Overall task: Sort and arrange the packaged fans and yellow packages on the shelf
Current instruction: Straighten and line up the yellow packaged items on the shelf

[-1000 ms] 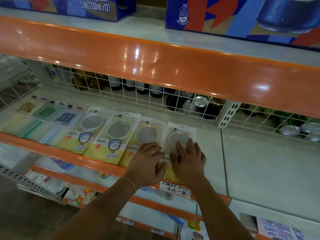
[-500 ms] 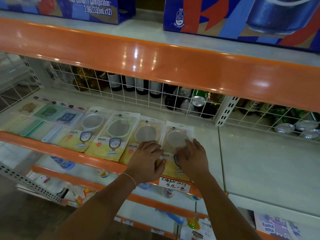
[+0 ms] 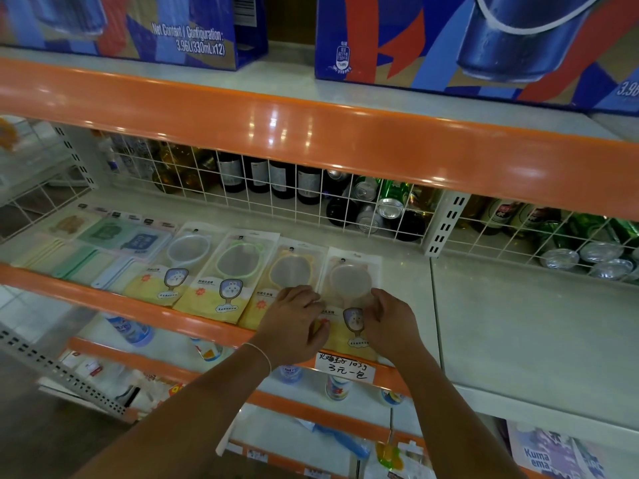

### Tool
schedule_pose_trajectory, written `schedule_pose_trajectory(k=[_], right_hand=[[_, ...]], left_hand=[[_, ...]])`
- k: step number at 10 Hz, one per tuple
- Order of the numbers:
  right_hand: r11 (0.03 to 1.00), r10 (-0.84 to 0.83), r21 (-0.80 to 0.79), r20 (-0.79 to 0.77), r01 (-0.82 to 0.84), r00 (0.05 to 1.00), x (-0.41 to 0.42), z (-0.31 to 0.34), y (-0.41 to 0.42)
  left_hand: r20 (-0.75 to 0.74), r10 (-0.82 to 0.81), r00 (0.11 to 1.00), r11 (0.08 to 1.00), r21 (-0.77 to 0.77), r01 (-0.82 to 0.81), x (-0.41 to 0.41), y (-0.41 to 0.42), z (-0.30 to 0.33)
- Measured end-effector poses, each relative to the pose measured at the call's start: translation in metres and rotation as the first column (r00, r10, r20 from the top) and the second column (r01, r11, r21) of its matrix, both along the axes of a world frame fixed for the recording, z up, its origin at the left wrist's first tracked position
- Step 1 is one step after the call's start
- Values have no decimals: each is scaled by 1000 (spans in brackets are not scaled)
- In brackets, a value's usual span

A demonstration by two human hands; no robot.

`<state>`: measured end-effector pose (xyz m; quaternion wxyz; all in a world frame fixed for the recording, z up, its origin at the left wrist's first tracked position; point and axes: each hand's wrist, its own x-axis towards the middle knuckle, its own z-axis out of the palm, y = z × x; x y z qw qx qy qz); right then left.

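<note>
Both hands are resting curled on the rightmost packaged fan (image 3: 349, 288) lying on the shelf (image 3: 408, 292), left hand (image 3: 294, 323) and right hand (image 3: 390, 323) seemingly pinching its edges.

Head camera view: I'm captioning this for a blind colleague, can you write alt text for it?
Two hands, the left hand and the right hand, rest on the sides of the rightmost fan package in a row of four lying flat on a white shelf with an orange edge. Bottles and cans show behind a wire grid at the back.
</note>
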<state>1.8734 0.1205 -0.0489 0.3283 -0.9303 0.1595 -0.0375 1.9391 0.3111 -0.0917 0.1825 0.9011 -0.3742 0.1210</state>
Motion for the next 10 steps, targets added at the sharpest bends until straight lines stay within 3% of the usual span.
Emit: schedule_pose_trajectory(k=[4,7,10], right_hand=[[999,-32,-1,-58,32,998,-8,7,6],[995,-64,-80,-52,60,997,-15,18,27],[986,-163,-28,19,164,986,-23,34,61]], left_hand=[[22,-16,1000,999,40,16,-3,0,8],[-97,-49,994,988,142,63,2,5,17],[-78,-81,994,993,79,87,3,34,42]])
